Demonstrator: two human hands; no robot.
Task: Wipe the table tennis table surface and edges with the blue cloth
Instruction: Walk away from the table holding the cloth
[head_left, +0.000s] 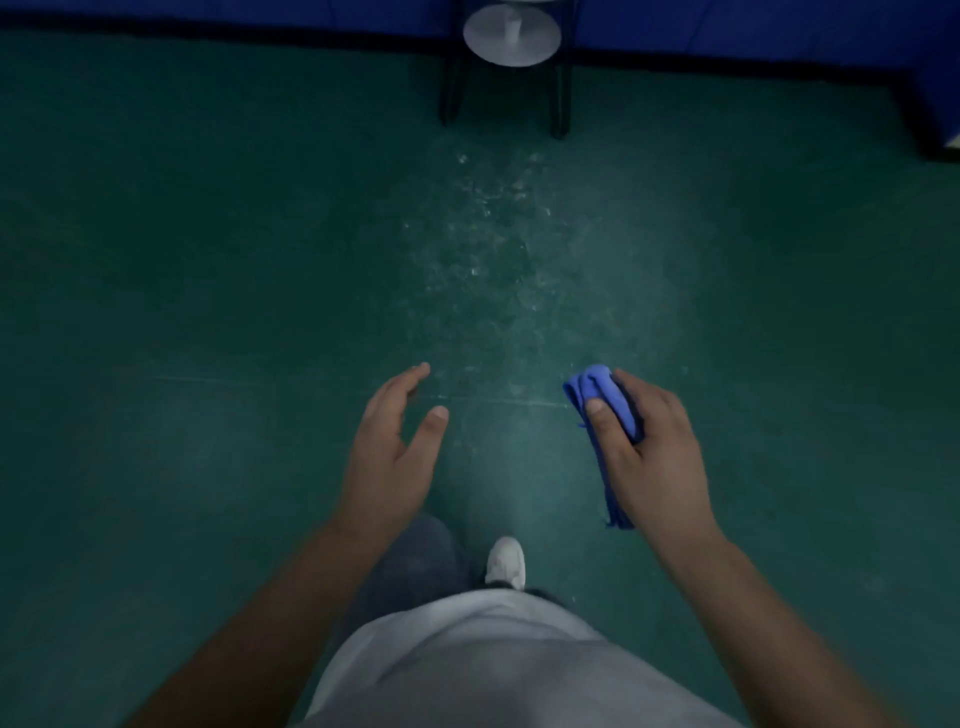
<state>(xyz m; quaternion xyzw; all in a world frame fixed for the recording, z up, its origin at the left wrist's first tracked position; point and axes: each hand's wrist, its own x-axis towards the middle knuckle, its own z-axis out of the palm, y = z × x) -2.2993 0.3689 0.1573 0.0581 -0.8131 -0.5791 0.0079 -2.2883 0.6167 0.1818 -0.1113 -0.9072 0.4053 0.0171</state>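
Green floor (208, 260) is filling your view, scuffed pale ahead of you; no table tennis surface is showing. A stool (511, 36) is standing at the far blue wall (727, 31). Your left hand (395, 447) is hanging spread, holding nothing. Your right hand (649, 441) is gripping the bunched blue cloth (602, 400). You are likely walking to the table; wiping is not yet under way, so find it first.

Two hands in view: left hand (392, 447), right hand (652, 452). One blue cloth (602, 400). One white shoe (505, 562) on the green floor (208, 260). One round white base (511, 34) at top. Two dark legs (451, 93) beneath it.
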